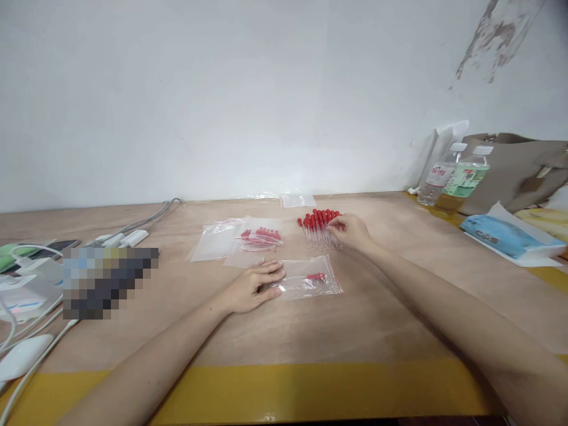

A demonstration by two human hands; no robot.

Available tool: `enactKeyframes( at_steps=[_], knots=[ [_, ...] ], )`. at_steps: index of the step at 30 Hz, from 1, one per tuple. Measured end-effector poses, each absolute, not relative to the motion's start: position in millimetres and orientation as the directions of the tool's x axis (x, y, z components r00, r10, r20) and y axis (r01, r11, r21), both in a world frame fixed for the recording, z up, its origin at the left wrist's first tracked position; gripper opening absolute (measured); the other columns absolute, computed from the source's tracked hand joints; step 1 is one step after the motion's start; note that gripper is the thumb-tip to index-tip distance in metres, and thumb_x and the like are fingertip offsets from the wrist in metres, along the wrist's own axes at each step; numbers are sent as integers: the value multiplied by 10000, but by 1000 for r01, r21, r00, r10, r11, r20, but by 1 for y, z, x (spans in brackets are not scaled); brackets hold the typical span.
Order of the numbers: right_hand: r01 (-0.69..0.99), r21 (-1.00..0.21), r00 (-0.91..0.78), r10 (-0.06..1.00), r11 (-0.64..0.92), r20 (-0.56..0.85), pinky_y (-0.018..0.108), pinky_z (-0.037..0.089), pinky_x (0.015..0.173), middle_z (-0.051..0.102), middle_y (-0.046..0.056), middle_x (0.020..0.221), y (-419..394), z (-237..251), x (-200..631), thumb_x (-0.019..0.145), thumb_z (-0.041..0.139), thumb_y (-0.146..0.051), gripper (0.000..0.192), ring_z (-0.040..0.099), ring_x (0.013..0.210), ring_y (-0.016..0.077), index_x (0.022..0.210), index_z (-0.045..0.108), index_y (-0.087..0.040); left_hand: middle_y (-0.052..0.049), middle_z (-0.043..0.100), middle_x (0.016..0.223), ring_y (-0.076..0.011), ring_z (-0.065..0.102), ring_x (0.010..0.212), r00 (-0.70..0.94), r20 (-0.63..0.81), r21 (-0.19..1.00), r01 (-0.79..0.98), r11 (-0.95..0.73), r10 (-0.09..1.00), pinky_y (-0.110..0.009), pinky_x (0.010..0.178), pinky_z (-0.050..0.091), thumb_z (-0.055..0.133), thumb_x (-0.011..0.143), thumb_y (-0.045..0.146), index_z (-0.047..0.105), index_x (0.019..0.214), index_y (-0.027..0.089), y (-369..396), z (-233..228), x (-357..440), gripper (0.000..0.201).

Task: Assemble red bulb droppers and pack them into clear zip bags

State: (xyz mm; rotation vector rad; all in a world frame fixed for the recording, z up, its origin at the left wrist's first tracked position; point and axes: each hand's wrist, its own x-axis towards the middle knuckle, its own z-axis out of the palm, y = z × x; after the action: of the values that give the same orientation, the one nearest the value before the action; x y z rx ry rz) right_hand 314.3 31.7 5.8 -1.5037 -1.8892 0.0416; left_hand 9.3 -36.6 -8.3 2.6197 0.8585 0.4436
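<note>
Head view: I see my left hand (pixel 252 288) lying flat and released on the mouth end of a clear bag (pixel 308 283), pressing it to the table (pixel 381 319); 1 red-capped dropper (pixel 316 276) is already inside. My right hand (pixel 350 231) reaches to the dropper pile (pixel 318 228) behind the bag, fingers closing on 1 there, I think. I judge this is the filling step. The next move needs a clean pick from the pile. A filled bag (pixel 261 236) lies further left.
</note>
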Motion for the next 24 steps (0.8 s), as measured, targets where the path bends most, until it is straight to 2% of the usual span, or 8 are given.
enactKeyframes(
  at_steps=[4, 8, 12, 14, 17, 20, 24],
  knots=[
    [926, -314, -1, 831, 210, 556, 388, 343, 840, 572, 85, 1030, 69, 15, 298, 792, 468, -324, 266, 461, 989, 237, 959, 651, -227, -48, 315, 1370, -201, 263, 1275, 779, 175, 421, 494, -761, 602, -441, 1056, 186, 423, 848, 403, 401, 1264, 274, -37, -8, 8, 436],
    [937, -329, 48, 891, 116, 451, 470, 290, 869, 477, 97, 1197, 95, 15, 283, 802, 443, -329, 278, 361, 1114, 283, 992, 625, -238, -31, 306, 1374, -189, 257, 1278, 779, 158, 427, 499, -754, 606, -436, 1062, 175, 370, 874, 389, 428, 1242, 287, -38, -6, 8, 387],
    [908, -415, 103, 929, 58, 356, 475, 304, 852, 546, 90, 1099, 109, 15, 280, 766, 481, -274, 213, 371, 1100, 294, 868, 664, -235, -25, 292, 1381, -196, 238, 1284, 779, 150, 439, 499, -747, 608, -432, 1062, 172, 392, 863, 400, 453, 1222, 295, -38, -6, 8, 379],
    [892, -448, 120, 931, 51, 346, 474, 323, 835, 578, 88, 1032, 112, 16, 281, 750, 501, -277, 194, 396, 1078, 301, 838, 669, -237, -20, 285, 1384, -194, 227, 1288, 777, 140, 435, 509, -743, 614, -426, 1063, 171, 393, 863, 399, 451, 1223, 300, -38, -6, 8, 378],
    [864, -497, 126, 921, 81, 370, 475, 322, 850, 575, 78, 1046, 112, 21, 284, 742, 518, -302, 189, 423, 1066, 289, 852, 656, -236, -14, 281, 1387, -192, 220, 1291, 775, 134, 433, 515, -740, 618, -416, 1063, 173, 394, 863, 397, 449, 1225, 306, -37, -7, 7, 377],
    [819, -554, 92, 918, 151, 387, 411, 365, 843, 595, 60, 1019, 105, 29, 287, 755, 510, -283, 174, 498, 986, 229, 865, 625, -213, -19, 283, 1387, -195, 220, 1292, 778, 142, 429, 509, -746, 612, -422, 1062, 169, 398, 864, 386, 448, 1226, 304, -37, -7, 7, 374],
    [676, -683, 22, 919, 276, 394, 258, 447, 704, 633, 42, 872, 80, 40, 299, 807, 446, -230, 154, 574, 762, 117, 916, 538, -174, -19, 295, 1382, -196, 230, 1289, 776, 138, 427, 514, -744, 615, -433, 1060, 170, 407, 861, 382, 452, 1222, 308, -39, -5, 8, 371]
  ],
)
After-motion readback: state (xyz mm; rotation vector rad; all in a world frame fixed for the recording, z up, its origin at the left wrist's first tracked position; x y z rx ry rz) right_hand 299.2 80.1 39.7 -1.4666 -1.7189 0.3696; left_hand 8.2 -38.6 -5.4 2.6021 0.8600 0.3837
